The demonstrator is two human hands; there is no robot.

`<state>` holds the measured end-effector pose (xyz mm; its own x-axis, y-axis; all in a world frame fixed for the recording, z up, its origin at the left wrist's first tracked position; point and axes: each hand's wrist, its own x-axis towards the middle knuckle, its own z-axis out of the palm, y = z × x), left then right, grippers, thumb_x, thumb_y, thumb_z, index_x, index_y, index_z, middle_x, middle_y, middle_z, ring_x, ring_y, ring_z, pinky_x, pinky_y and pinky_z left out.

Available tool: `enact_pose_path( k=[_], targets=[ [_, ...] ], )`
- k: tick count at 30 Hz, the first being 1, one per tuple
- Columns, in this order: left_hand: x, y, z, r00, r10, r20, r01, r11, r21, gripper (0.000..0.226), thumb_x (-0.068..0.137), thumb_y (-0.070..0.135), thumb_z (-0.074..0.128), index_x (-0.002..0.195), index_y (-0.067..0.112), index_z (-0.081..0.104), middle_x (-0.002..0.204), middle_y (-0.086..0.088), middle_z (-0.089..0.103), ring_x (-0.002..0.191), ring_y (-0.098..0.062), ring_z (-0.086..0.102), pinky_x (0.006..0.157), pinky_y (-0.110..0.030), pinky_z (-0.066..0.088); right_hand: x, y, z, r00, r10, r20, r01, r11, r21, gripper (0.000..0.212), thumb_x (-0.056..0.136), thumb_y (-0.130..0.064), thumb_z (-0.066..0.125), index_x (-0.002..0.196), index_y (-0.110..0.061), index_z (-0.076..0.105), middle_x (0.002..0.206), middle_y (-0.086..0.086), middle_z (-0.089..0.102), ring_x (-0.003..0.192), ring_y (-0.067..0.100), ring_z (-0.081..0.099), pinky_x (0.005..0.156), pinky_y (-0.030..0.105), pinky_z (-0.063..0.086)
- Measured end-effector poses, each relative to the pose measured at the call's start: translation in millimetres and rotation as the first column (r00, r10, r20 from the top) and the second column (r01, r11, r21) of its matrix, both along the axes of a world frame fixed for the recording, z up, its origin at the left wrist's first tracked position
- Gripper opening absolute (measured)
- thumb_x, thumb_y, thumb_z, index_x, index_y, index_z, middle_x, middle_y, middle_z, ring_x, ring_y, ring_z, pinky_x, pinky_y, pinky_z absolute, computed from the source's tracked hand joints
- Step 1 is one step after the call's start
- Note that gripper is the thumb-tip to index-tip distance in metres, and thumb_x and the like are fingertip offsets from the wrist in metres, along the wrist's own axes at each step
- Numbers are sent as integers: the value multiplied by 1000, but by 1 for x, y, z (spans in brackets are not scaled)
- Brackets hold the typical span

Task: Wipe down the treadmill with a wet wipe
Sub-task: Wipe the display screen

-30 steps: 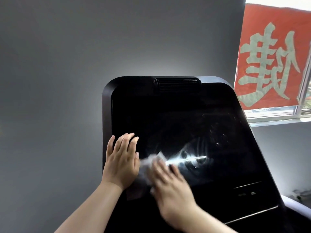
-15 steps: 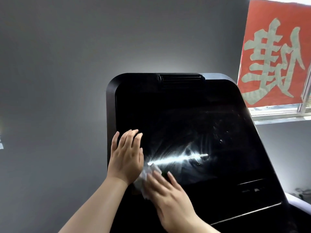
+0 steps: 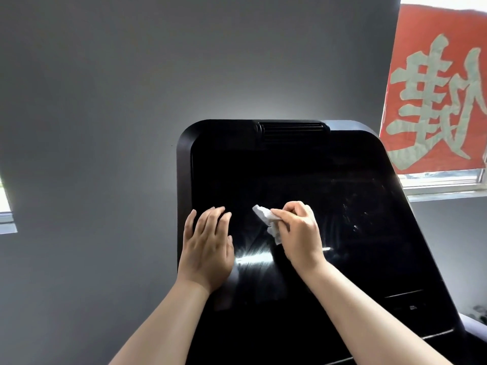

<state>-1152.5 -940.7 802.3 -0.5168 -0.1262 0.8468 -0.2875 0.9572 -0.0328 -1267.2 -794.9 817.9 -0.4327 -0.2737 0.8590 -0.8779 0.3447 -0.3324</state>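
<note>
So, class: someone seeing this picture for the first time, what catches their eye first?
Probably the red banner with its big pale character, hanging in the window at upper right. Next, the glossy black treadmill screen at centre, where the right hand grips a crumpled white wipe and the left hand rests flat near the screen's left edge.

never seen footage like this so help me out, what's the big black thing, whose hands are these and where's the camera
The camera sits on a person's head, looking forward and down, so the two bare hands are that person's own. The big black thing is a treadmill console with a dark glossy screen. The left hand rests flat on the screen near its left edge. The right hand grips a crumpled white wipe against the glass. Behind are a grey wall and a red banner in a window.
</note>
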Motion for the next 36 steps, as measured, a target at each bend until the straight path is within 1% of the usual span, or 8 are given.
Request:
enact_pose_path(
  k=[5, 9, 13, 18, 26, 30, 33, 36],
  targets=[
    [-1, -1, 0, 1000, -16, -23, 16, 1000, -9, 44, 81, 24, 37, 116, 7, 57, 120, -9, 60, 118, -21, 44, 109, -42, 19, 21, -20, -30, 991, -9, -130, 25, 993, 119, 36, 78, 2, 55, 112, 0, 67, 117, 11, 66, 115, 29, 58, 92, 42, 52],
    [-2, -2, 0, 998, -32, -52, 32, 999, -3, 43, 81, 23, 38, 115, 6, 58, 121, -10, 60, 117, -22, 45, 107, -45, 24, 55, -15, -57, 974, 206, -95, -162, 925, 343, 53, 75, -11, 42, 124, 2, 59, 131, 14, 57, 132, 21, 36, 113, 27, 24],
    [-1, 0, 0, 999, -29, -46, 28, 1000, -6, 45, 81, 24, 37, 115, 5, 60, 120, -10, 60, 118, -21, 44, 107, -45, 23, 57, 5, -61, 895, 368, -252, -140, 769, 623, 51, 80, -23, 46, 127, -9, 59, 137, 5, 54, 133, 21, 42, 110, 30, 34],
    [1, 0, 0, 1000, -18, -24, 18, 1000, -7, 46, 81, 25, 37, 114, 5, 61, 121, -9, 60, 118, -21, 43, 108, -45, 22, -11, 2, 2, 992, -105, -76, 124, 938, 323, 64, 88, -31, 21, 146, -7, 30, 153, 2, 27, 143, 16, 21, 115, 27, 10],
    [4, 1, 1, 999, -51, 11, 50, 999, 16, 42, 84, 24, 37, 121, 9, 52, 125, -10, 57, 120, -22, 43, 108, -47, 22, 59, 31, -73, 850, 451, -273, -135, 687, 714, 57, 77, -34, 42, 131, -20, 57, 138, -5, 52, 132, 11, 41, 110, 26, 30],
    [8, 8, 4, 997, -73, 33, 72, 996, 43, 42, 84, 24, 38, 123, 14, 45, 128, -9, 54, 124, -21, 40, 112, -43, 17, -22, 53, -21, 942, 179, -284, 15, 822, 569, 61, 82, -32, 33, 138, -12, 47, 142, 1, 48, 136, 13, 34, 104, 37, 42],
    [8, 20, -1, 988, -95, 120, 101, 994, -48, 43, 83, 23, 40, 124, 13, 46, 128, -6, 54, 124, -20, 41, 114, -41, 15, -46, 39, 6, 994, -14, -108, 67, 862, 503, 69, 88, -40, 11, 150, -12, 10, 156, -4, 4, 138, 4, -9, 117, 25, -1],
    [3, 38, -8, 966, -119, 229, 152, 979, -135, 45, 82, 22, 41, 125, 12, 47, 129, -5, 56, 125, -19, 42, 113, -40, 18, -11, 34, -33, 972, 126, -198, -5, 854, 520, 65, 90, -38, 25, 147, -8, 27, 154, 3, 25, 143, 13, 9, 118, 31, 14]
  ],
)
